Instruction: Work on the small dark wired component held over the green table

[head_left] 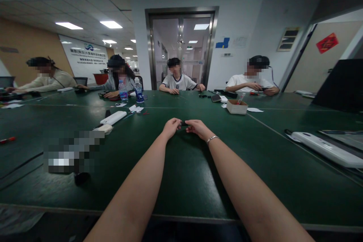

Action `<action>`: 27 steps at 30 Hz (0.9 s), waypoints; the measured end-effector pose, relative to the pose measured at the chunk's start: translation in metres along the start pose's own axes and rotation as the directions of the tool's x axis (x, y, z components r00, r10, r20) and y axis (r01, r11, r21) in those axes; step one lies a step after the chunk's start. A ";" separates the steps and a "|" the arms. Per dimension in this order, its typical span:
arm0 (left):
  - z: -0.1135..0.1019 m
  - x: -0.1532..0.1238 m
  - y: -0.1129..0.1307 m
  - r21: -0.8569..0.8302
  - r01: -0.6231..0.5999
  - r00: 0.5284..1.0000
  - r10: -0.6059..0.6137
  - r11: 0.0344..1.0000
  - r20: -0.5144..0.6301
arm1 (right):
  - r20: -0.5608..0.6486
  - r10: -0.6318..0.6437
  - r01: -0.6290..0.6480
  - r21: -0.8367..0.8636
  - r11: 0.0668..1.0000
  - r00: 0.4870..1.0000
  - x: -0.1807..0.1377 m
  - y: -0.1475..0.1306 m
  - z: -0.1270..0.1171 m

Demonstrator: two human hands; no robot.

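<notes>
Small black object (183, 123) is pinched between the left hand (171, 128) and the right hand (199, 127), over the green surface (187, 193). Its handling is judged unfinished; what is left cannot be told. An open box (237, 108) is set beyond; people (178, 82) are seated opposite, and glass doors (166, 36) are seen behind.

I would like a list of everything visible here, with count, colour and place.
Table: 1, green, foreground
Dark piece: 1, black, centre
Bottles: 2, blue-labelled, far, left-centre
Open box: 1, tan, right-centre
Long devices: 2, white, both sides
Dark panel: 1, black, right edge
Papers: several, white, scattered
Co-workers: 4, pale tops, across
Double door: 1, steel-framed, behind
Door decoration: 1, red, back right
Wall sign: 1, white, back left
Ceiling lights: several, white, overhead
Smaller items: unclear, uncounted
Bracelet: 1, silver, right wrist
Forearms: 2, bare, foreground
Grips: 2, bare, pinching the piece
</notes>
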State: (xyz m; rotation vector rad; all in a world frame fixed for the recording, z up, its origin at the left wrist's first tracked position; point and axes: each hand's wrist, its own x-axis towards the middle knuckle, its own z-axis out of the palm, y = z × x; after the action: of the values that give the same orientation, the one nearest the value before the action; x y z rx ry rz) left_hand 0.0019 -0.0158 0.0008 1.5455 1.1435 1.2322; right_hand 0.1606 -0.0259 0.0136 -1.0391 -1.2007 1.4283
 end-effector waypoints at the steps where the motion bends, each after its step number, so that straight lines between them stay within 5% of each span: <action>1: 0.000 0.000 0.000 0.001 0.003 1.000 -0.003 1.000 0.000 | -0.008 0.002 -0.002 0.005 1.000 1.000 0.000 0.000 0.000; 27: 0.001 0.008 -0.016 -0.047 -0.091 0.996 0.091 0.995 -0.018 | -0.004 -0.008 0.009 0.041 0.999 1.000 0.001 0.001 -0.002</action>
State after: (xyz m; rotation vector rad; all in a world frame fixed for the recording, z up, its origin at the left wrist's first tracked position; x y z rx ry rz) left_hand 0.0018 -0.0041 -0.0128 1.5688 1.0559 1.3252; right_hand 0.1623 -0.0241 0.0118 -1.0070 -1.1668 1.4379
